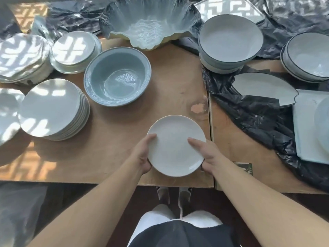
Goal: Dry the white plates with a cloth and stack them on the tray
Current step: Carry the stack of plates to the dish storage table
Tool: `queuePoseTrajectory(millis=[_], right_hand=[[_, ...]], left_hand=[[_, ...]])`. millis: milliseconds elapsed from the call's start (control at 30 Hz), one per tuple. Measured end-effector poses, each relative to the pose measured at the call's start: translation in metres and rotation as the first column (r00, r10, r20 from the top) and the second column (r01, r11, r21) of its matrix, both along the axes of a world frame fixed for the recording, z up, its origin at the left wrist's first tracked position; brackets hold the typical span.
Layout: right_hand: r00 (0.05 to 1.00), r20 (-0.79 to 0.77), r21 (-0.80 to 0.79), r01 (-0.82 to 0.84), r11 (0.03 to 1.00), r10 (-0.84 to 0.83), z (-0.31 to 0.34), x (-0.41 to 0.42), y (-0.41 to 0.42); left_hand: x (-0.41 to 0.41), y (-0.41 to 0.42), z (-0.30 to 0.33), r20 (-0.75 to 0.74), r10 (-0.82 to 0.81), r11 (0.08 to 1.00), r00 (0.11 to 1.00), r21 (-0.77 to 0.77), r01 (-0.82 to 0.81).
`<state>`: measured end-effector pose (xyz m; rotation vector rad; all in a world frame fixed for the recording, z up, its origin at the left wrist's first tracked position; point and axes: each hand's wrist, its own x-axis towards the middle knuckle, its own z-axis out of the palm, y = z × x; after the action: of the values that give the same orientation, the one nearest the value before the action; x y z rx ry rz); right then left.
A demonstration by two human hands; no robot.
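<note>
A small white plate (173,139) is held level above the near edge of the brown table (114,157). My left hand (142,155) grips its left rim, thumb on top. My right hand (204,154) grips its right rim, thumb lying across the plate's face. A stack of several white plates (51,107) stands at the left. No cloth is in view.
A blue-grey bowl (117,75) sits behind the held plate, a wavy glass bowl (149,25) farther back. More white plate stacks (74,50) stand at far left. Dark-rimmed bowls (229,38) and a leaf-shaped dish (263,90) lie on black plastic (258,122) at right.
</note>
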<state>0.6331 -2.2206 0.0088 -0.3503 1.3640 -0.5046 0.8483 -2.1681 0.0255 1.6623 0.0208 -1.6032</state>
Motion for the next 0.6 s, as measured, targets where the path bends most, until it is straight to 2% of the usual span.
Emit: queuePoseTrajectory(millis=[600], right_hand=[[0.996,-0.014,0.029,0.091,0.995,-0.090,-0.013,0.020,-0.041]], left_hand=[[0.023,-0.047,-0.038,-0.017,-0.010,0.999,1.000,0.050,0.010]])
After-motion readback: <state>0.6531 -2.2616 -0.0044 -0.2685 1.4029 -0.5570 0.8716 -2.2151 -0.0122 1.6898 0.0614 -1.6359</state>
